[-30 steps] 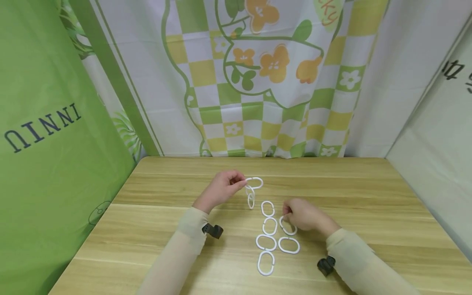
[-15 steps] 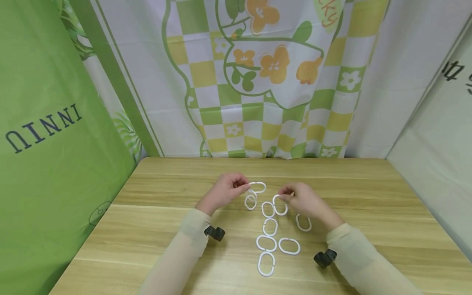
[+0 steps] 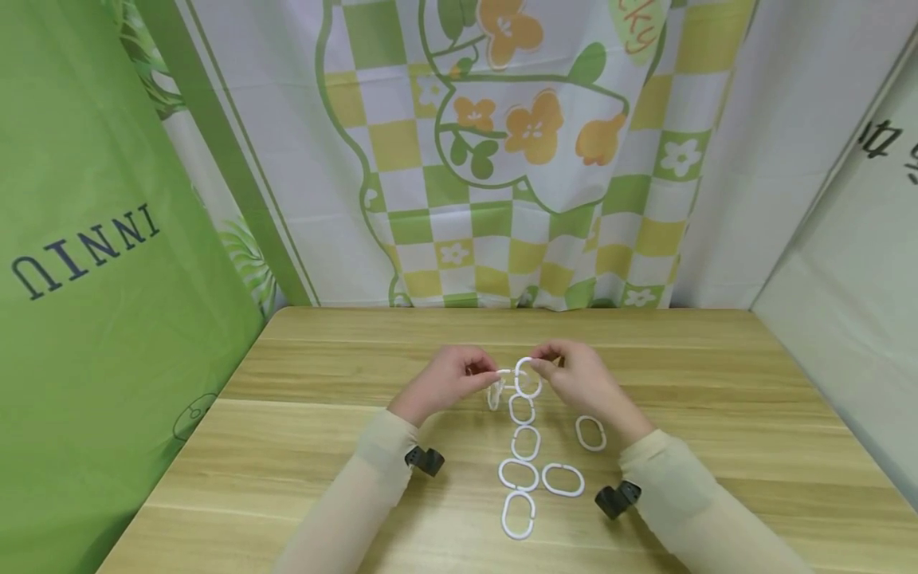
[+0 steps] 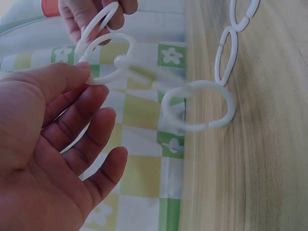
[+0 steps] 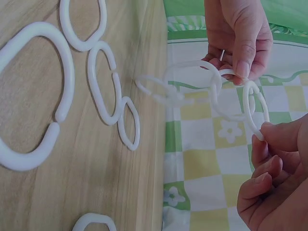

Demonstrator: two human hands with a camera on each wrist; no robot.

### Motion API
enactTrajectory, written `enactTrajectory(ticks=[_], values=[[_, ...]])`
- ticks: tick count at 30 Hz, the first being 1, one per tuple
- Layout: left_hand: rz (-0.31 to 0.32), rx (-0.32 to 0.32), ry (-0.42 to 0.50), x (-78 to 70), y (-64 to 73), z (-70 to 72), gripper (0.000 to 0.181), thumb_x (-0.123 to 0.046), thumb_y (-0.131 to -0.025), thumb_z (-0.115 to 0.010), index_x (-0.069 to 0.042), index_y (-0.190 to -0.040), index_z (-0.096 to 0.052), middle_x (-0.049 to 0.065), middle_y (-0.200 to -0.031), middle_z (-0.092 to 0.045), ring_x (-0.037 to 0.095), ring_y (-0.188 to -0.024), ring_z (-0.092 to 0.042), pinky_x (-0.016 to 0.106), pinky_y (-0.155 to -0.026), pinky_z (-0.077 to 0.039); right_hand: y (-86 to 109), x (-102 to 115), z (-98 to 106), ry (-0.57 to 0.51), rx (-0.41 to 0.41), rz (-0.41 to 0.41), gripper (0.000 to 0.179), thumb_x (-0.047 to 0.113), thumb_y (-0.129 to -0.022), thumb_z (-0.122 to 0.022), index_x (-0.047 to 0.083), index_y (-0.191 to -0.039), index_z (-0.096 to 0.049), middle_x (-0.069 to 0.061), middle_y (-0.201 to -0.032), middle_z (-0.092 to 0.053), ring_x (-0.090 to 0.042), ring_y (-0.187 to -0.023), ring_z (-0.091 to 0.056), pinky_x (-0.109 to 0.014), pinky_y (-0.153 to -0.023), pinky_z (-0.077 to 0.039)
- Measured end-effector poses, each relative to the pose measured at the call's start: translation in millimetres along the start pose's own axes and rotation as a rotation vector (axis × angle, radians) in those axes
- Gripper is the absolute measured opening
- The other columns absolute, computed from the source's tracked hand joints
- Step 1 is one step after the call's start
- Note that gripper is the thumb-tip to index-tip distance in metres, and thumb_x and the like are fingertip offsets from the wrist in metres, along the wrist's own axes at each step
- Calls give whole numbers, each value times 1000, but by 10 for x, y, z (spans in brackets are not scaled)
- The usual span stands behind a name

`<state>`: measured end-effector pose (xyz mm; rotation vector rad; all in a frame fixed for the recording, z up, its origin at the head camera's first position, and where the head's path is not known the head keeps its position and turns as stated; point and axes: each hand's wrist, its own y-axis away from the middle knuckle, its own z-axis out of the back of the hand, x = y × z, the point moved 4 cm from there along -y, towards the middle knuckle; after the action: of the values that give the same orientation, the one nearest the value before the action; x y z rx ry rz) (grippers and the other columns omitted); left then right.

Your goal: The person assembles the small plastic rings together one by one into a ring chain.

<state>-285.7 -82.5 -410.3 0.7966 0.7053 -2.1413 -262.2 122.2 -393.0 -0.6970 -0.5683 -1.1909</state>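
Over the middle of the table, my left hand (image 3: 452,381) pinches one link (image 4: 133,49) of a short white plastic chain between thumb and index finger. From it more links dangle, and the lower link (image 4: 192,127) looks blurred in the left wrist view. My right hand (image 3: 579,381) faces it, pinching a single oval link (image 5: 246,108) that has a small gap in its side. In the right wrist view this link overlaps the chain right at the left fingertips. The other fingers of the left hand are loosely bent below the pinch.
On the wooden table (image 3: 323,367), several loose white links lie in a column toward me, the nearest link (image 3: 504,514) at the front. Two more, a flat link (image 3: 544,478) and an upper link (image 3: 604,434), lie to its right. A patterned curtain (image 3: 287,159) hangs behind.
My right hand has picked up a link from the table and carried it up and left to the chain. My left hand has shifted slightly right and nearer, still holding the chain.
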Motion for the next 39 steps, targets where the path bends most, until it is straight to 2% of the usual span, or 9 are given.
enactTrajectory(ticks=[15,22,30,35,39], values=[[-33,39,-42,-121,12,-14,10,-20,-95,-67,-12,-94,-73,-8,-80,-65,6,-73,-58,25,-66,-49,-5,16,-29,-26,-30,-11,7,16,-93,-67,9,-94,-70,-1,-80,-63,-19,-65,-50,-34,-56,-41],[-29,45,-44,-131,20,0,9,-18,-95,-68,-11,-93,-73,-9,-80,-64,7,-73,-57,25,-66,-48,-3,-21,-53,-38,-24,-27,8,16,-93,-67,9,-94,-69,-1,-80,-63,-18,-64,-50,-33,-55,-41],[-8,119,-54,-103,26,-12,7,-19,-90,-71,-13,-95,-70,-10,-80,-65,6,-77,-60,25,-71,-50,-10,-42,-80,-56,-51,-37,8,16,-93,-66,8,-94,-69,-2,-81,-64,-20,-69,-52,-34,-60,-43],[35,79,-59,-75,3,-51,14,-31,-94,-68,-17,-93,-72,-12,-81,-65,7,-74,-58,26,-67,-49,-7,-20,-83,-57,-80,-30,12,19,-93,-66,7,-96,-70,-2,-86,-67,-19,-75,-55,-35,-67,-44],[64,43,-46,-70,0,-48,17,-30,-95,-66,-14,-91,-72,-10,-79,-65,9,-72,-57,26,-64,-48,-6,12,-84,-69,-87,-41,14,20,-93,-67,7,-97,-71,-2,-88,-70,-19,-81,-58,-35,-73,-45]])
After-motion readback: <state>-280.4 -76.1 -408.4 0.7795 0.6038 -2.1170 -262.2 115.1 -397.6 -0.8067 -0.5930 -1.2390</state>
